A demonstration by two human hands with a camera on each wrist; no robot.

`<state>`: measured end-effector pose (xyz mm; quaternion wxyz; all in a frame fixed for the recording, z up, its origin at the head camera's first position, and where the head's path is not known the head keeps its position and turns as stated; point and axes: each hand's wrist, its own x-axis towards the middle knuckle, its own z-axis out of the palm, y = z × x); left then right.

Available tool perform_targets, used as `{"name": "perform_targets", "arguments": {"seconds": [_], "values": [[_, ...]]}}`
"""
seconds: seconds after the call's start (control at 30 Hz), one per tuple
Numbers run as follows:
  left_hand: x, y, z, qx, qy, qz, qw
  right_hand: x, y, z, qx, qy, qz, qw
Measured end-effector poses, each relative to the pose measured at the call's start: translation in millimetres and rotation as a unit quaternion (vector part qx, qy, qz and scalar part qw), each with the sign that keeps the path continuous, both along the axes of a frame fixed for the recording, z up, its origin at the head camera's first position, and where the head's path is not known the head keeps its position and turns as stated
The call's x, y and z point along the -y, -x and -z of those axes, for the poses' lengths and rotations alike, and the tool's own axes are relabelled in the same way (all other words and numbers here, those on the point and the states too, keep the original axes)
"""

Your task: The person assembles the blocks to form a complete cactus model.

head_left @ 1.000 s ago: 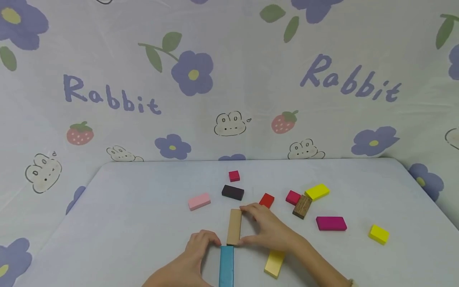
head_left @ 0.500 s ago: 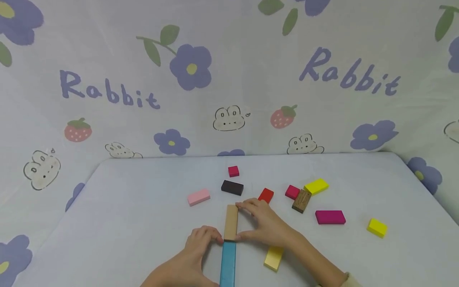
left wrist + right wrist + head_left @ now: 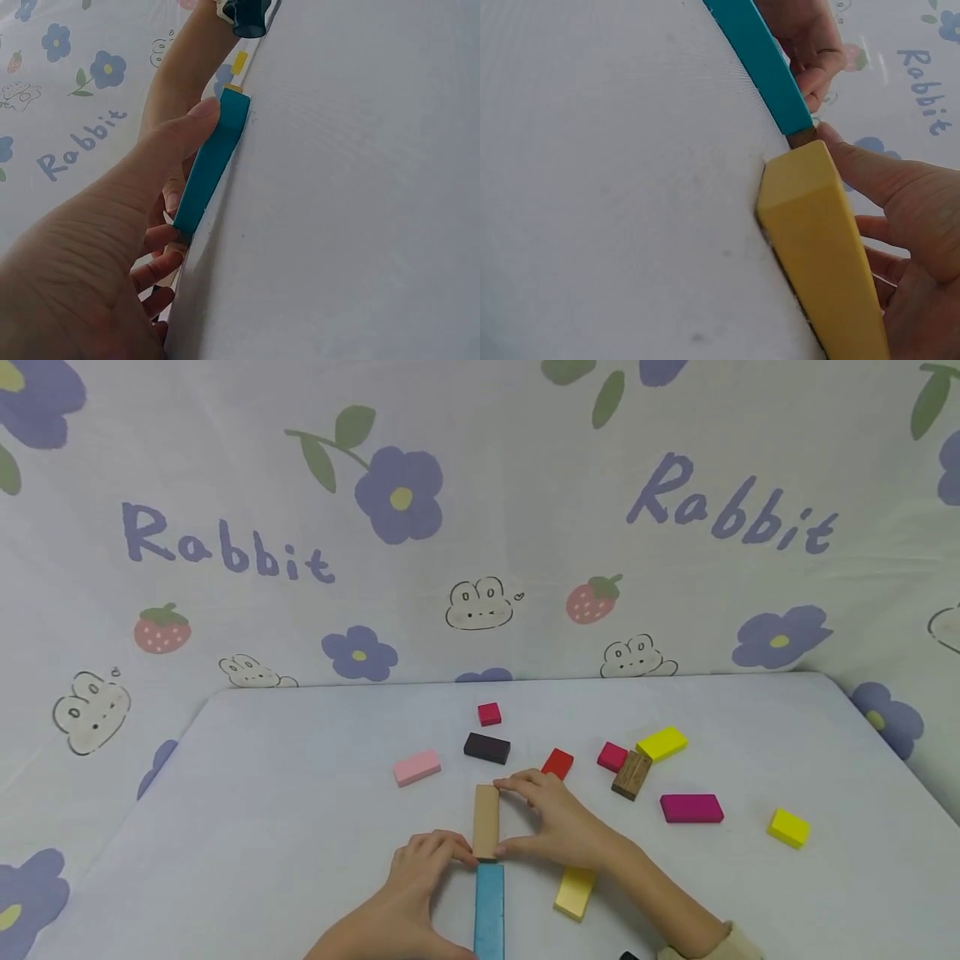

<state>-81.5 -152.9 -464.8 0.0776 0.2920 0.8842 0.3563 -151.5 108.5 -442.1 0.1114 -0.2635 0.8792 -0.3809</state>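
My left hand (image 3: 412, 893) grips the long blue block (image 3: 490, 910) from its left side. Its thumb lies near one end and its fingertips at the other, as the left wrist view shows on the blue block (image 3: 214, 161). Just beyond, in line with it, lies a tan block (image 3: 486, 821), a small gap or touching end; I cannot tell which. My right hand (image 3: 562, 831) holds the tan block from the right, thumb at its near end and fingers at its far end. The right wrist view shows little of the tan block, behind a yellow block (image 3: 810, 232).
Beneath my right forearm lies a pale yellow block (image 3: 575, 893). Farther back are pink (image 3: 417, 767), black (image 3: 487, 748) and red (image 3: 557, 764) blocks. To the right lie brown (image 3: 632, 775), bright yellow (image 3: 662, 744) and magenta (image 3: 692, 808) blocks on the white table (image 3: 225, 860).
The blue block has shifted right with my left hand, lining up with the tan block. The tan block has moved slightly left and stands straighter. The head view has tilted down slightly.
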Motion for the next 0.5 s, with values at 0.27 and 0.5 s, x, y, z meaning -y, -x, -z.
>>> {"name": "perform_targets", "arguments": {"seconds": [0.27,0.5], "values": [[-4.8,0.9,-3.5,0.023,0.006,-0.010,0.9997,-4.0,1.6,-1.0,0.005,0.006,-0.004,1.0000],[-1.9,0.3,-3.4,-0.011,0.004,0.006,0.9999,-3.9,1.6,-1.3,0.016,0.013,-0.016,0.9997]]}}
